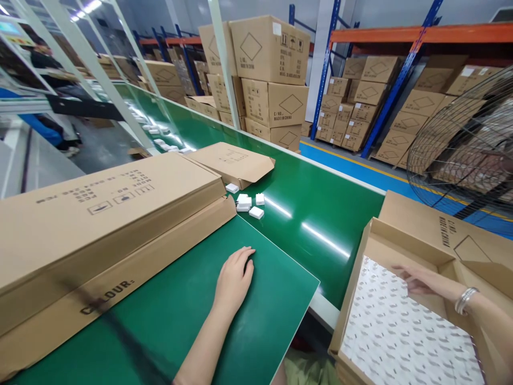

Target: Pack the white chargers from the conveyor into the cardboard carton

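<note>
My left hand [234,278] lies palm down on the green tabletop [276,310], its fingers stretched out and holding nothing. My right hand [420,279] reaches into an open cardboard carton [428,240] on the right, fingers extended, a silver bangle at the wrist. Under and beside those fingers is a white layer with repeated grey marks [401,331]. It has a stepped edge and fills much of the carton; whether it is one sheet or many small pieces I cannot tell. Beyond my left hand, several small white blocks like power adapters [244,202] sit on the green conveyor belt [296,187].
A long closed carton [112,214] occupies the table's left side. A flat cardboard box [236,160] lies across the belt. Stacked cartons [272,80], orange-and-blue racking [377,35] and a large fan [468,139] stand behind. A dark blurred strand [128,342] crosses the lower left.
</note>
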{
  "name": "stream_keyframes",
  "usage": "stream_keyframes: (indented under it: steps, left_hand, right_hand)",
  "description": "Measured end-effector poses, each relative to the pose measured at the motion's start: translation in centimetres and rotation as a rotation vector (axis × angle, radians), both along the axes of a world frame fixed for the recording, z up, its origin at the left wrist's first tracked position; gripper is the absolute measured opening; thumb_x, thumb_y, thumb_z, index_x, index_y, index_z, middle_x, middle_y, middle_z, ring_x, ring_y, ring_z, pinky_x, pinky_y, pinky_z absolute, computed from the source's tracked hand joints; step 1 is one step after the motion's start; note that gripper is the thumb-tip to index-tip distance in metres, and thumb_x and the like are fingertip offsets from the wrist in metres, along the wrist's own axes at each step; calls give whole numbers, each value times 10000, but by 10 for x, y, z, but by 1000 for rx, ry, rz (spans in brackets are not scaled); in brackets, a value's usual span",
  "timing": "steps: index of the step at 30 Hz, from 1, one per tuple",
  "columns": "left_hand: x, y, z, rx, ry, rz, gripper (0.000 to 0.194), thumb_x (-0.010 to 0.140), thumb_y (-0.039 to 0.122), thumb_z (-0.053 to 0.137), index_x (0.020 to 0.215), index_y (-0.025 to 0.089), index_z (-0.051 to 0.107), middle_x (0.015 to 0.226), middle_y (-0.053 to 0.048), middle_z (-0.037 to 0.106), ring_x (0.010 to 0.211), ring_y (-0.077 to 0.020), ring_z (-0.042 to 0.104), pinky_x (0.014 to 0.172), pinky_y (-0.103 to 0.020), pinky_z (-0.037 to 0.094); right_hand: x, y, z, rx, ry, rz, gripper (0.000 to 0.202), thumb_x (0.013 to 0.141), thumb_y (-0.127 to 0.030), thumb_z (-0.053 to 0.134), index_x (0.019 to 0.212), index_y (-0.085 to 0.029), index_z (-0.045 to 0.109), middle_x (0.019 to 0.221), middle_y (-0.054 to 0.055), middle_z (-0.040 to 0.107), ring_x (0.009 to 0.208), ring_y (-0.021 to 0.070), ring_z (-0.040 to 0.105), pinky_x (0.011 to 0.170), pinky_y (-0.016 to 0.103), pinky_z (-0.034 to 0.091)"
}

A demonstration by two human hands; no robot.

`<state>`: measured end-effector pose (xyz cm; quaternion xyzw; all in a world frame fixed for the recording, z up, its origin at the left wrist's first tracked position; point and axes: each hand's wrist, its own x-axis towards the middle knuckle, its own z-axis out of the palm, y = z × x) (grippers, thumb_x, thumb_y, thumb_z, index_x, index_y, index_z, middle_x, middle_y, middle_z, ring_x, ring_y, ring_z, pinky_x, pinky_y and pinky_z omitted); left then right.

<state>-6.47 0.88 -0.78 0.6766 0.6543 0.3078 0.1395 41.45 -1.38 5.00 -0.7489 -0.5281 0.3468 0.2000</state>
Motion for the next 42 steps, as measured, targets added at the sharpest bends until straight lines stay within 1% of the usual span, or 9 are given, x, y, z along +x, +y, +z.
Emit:
stream_keyframes:
  steps: [2,4,7,11,15,22,25,30,42]
  left_hand:
    - [1,0,0,13,8,11,324,861,280,338,1083,205,562,1201,-53,547,1153,-215,456,964,-421,388]
    - [2,0,0,24,11,17,318,863,271,340,1080,207,563,1194,-53,551,1143,-213,464,956,-419,396]
    - [4,0,1,30,10,20,314,866,257,339,1077,203,566,1188,-55,555,1142,-208,466,961,-416,395]
    - [5,2,3,32,-7,32,314,867,235,341,1083,204,567,1185,-56,557,1138,-198,470,965,-409,395]
    - [5,7,9,59,-38,36,296,855,198,357,1048,203,581,1115,-60,587,1069,-193,508,926,-409,417]
    - [8,10,18,7,-122,62,316,860,147,316,1028,201,579,1085,-61,587,1031,-184,506,908,-394,419]
    - [8,10,20,-30,-163,69,332,865,149,298,1046,198,571,1101,-71,573,1035,-190,496,914,-397,412]
    - [7,11,25,-37,-201,64,334,856,136,286,1023,195,570,1079,-89,573,1017,-202,498,898,-402,417]
    - [6,11,23,-54,-211,63,329,858,149,284,1021,193,567,1089,-82,567,1029,-203,490,910,-401,402]
  right_hand:
    - [-2,19,15,-68,-37,51,508,714,-598,464,992,-211,642,933,132,634,824,227,616,718,303,479]
    - [-18,46,29,68,-150,128,457,733,-574,453,958,-213,620,983,108,626,897,230,588,791,322,447]
    - [-76,89,36,248,-204,294,363,775,-487,444,937,-201,598,975,68,630,885,203,582,801,311,435]
    - [-187,141,22,267,-283,514,227,812,-320,479,948,-175,587,929,34,641,850,146,582,752,240,441]
    - [-284,185,1,328,-352,629,209,811,-284,527,975,-162,570,945,33,628,839,149,568,732,242,434]
    - [-398,239,-17,450,-499,836,404,749,-187,600,1139,-132,509,1149,119,520,1105,242,417,899,348,363]
    - [-425,259,-19,397,-553,875,316,739,-135,618,1047,-104,555,1113,119,532,1084,251,443,887,397,384]
    - [-444,282,-24,279,-548,866,135,825,-211,584,891,-94,587,949,68,583,899,176,553,800,382,454]
    - [-444,253,-27,266,-564,829,161,862,-223,543,946,-92,581,1036,81,570,978,191,533,850,422,433]
